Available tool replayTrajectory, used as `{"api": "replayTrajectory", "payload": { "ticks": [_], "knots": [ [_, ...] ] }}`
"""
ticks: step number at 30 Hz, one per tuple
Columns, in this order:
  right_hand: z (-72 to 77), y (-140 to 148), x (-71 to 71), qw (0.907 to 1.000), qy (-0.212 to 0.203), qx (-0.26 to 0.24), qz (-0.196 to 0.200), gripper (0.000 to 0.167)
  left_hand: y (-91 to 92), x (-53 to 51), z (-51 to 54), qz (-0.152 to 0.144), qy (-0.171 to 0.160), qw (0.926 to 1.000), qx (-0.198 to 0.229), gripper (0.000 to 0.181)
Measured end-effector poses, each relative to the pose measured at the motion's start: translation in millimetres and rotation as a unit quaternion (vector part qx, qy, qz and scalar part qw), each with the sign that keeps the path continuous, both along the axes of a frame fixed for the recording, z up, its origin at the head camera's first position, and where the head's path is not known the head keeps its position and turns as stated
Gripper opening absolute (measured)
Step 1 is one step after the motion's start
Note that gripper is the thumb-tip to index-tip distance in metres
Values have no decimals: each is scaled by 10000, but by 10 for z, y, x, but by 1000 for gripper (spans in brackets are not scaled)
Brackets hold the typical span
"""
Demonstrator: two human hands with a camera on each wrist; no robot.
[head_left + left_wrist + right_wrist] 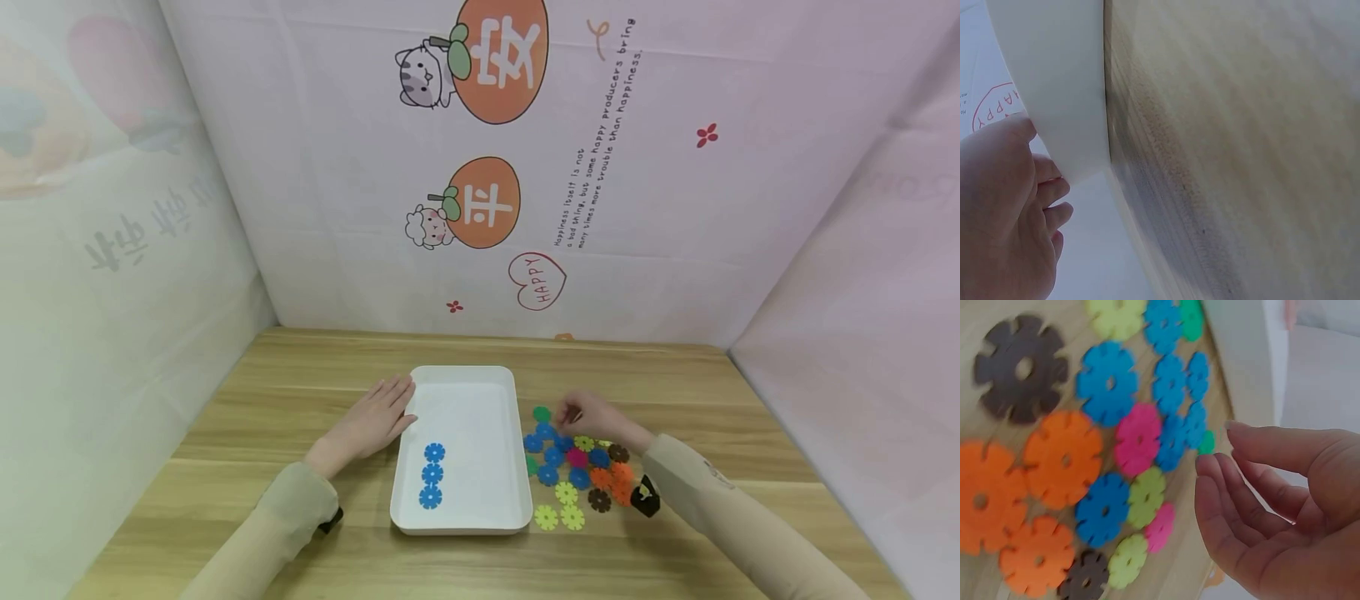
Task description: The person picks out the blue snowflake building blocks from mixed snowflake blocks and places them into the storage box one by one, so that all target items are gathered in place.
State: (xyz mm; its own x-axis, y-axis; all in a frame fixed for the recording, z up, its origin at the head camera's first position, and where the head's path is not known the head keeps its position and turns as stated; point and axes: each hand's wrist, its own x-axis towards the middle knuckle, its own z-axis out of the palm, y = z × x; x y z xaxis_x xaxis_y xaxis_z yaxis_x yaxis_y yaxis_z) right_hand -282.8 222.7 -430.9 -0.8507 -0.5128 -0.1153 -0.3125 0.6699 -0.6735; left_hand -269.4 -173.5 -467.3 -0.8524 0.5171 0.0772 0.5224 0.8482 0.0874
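My left hand (378, 417) rests on the left rim of a white tray (465, 521), its fingers extended in the head view. In the left wrist view, fingertips and thumb touch the rim above the tray's outer wall (1060, 81). Three blue notched plastic discs (431, 473) lie in a column in the tray's lower left part. My right hand (592, 417) hovers over the far side of a spread of coloured discs. Its fingers are loosely bent, and nothing shows between thumb and fingertips in the right wrist view. Near it lie blue discs (1107, 383) and a pink disc (1138, 439).
Right of the tray, the spread also has green (542, 413), yellow (572, 517), orange (601, 477) and brown discs (599, 500), some overlapping. The wooden table (337, 350) ends at a printed white cloth wall (360, 250) behind, with cloth on both sides.
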Motion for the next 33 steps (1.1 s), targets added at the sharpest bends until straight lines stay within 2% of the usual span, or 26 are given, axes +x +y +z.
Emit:
{"api": "replayTrajectory", "payload": {
  "ticks": [6,11,24,33],
  "knots": [
    [-70,22,-8,9975,-118,581,-375,19,-11,-12,-11,-8,-26,10000,-33,61],
    [-120,2,-13,9938,-31,968,-539,20,-16,-23,-29,13,-60,9999,-81,62],
    [-199,-12,-53,9900,133,1291,-551,22,-11,-26,-42,0,-22,10000,-2,63],
    [-205,-34,-79,9887,35,1362,-620,24,-11,-12,-10,-5,-13,10000,-73,61]
  ]
}}
